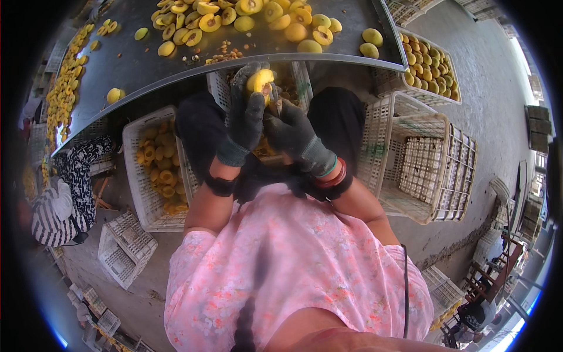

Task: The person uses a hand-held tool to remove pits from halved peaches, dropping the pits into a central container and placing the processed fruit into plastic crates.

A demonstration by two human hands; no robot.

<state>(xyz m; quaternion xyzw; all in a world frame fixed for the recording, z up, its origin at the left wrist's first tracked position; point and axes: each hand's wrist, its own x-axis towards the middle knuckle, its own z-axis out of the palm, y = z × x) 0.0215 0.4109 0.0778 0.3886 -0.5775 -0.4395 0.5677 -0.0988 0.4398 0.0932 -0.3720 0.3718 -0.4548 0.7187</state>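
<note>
Over my lap, just short of the metal table's near edge, my gloved left hand (246, 110) grips a yellow stone fruit (260, 82), cut open so that its brownish middle shows. My right hand (291, 127), gloved too, holds a small tool (278, 103) with a metal end and a brownish handle against the fruit's cut side. Fingers hide part of the tool, so its exact kind is unclear. Below the hands, between my knees, stands a white plastic crate (303, 81) with fruit matter in it, mostly covered by my hands.
Halved and whole fruits (211, 22) are heaped on the metal table (132, 66), with loose pits (226, 56) near its edge. A crate of fruit halves (160, 163) stands left. Right are nested white crates (413, 163) and whole fruits (431, 66). A person in stripes (57, 215) sits left.
</note>
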